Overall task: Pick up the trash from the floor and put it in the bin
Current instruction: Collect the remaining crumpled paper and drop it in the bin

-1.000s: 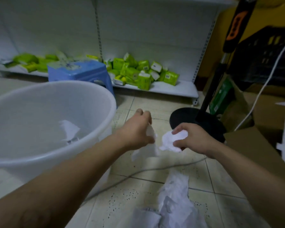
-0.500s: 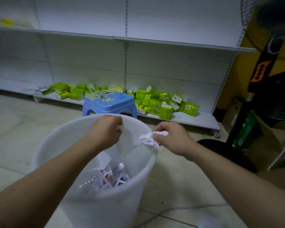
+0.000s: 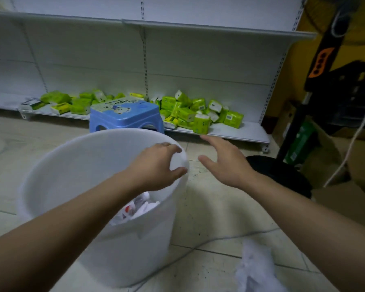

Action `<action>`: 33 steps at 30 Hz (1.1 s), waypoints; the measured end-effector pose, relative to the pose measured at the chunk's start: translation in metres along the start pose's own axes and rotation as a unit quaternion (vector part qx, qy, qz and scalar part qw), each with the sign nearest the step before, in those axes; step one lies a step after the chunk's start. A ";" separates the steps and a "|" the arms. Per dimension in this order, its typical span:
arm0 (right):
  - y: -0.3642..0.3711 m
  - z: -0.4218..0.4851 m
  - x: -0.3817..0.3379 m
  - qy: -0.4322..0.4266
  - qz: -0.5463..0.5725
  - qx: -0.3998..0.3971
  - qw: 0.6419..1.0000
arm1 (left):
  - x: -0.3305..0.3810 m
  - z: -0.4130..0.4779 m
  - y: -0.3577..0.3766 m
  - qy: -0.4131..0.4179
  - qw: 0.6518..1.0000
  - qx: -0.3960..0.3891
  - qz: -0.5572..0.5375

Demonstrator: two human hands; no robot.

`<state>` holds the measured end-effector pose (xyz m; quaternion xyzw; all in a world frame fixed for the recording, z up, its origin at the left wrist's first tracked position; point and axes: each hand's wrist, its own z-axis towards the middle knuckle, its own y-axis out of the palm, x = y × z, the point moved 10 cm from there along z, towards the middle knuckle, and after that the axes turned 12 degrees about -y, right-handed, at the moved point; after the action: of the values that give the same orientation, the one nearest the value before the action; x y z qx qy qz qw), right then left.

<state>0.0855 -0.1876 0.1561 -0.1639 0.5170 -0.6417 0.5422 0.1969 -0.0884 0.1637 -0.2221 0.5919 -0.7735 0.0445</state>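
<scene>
A white plastic bin (image 3: 72, 165) stands on the tiled floor at centre left, with crumpled white paper (image 3: 135, 209) lying inside it. My left hand (image 3: 158, 167) hovers over the bin's right rim, fingers spread and empty. My right hand (image 3: 223, 163) is just right of the bin, above the floor, open with nothing in it. A blurred heap of white paper trash (image 3: 255, 268) lies on the floor at the lower right, beside my right forearm.
A blue plastic stool (image 3: 126, 114) stands behind the bin. Green tissue packs (image 3: 190, 112) crowd the low white shelf (image 3: 240, 133). A black fan base (image 3: 282, 171) and pole, cardboard boxes (image 3: 346, 199) and a thin cable (image 3: 219, 241) on the floor sit to the right.
Both hands carried crumpled paper from the floor up to the bin, then let it go. Both hands are now empty and spread, and more paper lies in the bin.
</scene>
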 end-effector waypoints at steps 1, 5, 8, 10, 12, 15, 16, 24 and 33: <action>-0.004 -0.009 0.019 0.024 -0.003 -0.010 1.000 | 0.022 0.001 0.005 0.025 1.000 0.000 -0.004; 0.010 -0.071 0.090 0.109 -0.072 -0.143 0.981 | 0.100 0.004 0.046 0.104 0.994 -0.040 0.015; 0.043 -0.134 0.128 0.125 -0.095 -0.274 0.949 | 0.130 -0.005 0.105 0.105 0.988 -0.104 0.050; 0.062 -0.175 0.154 0.142 -0.104 -0.343 0.923 | 0.134 -0.020 0.160 0.076 0.978 -0.181 0.070; 0.080 -0.210 0.176 0.159 -0.105 -0.399 0.897 | 0.129 -0.039 0.214 0.041 0.960 -0.268 0.070; 0.108 -0.244 0.197 0.166 -0.098 -0.462 0.866 | 0.117 -0.072 0.278 0.010 0.935 -0.347 0.072; 0.118 -0.252 0.201 0.165 -0.091 -0.479 0.857 | 0.112 -0.086 0.295 0.007 0.927 -0.366 0.075; 0.196 -0.292 0.198 0.108 -0.076 -0.539 0.832 | 0.084 -0.159 0.365 0.049 0.883 -0.463 0.064; 0.209 -0.284 0.209 0.074 -0.109 -0.524 0.841 | 0.075 -0.126 0.345 0.012 0.951 -0.307 -0.039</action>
<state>-0.0982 -0.2054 -0.2101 -0.4310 0.7937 -0.3405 0.2616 0.0127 -0.1025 -0.1625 -0.2385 0.7919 -0.5586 -0.0634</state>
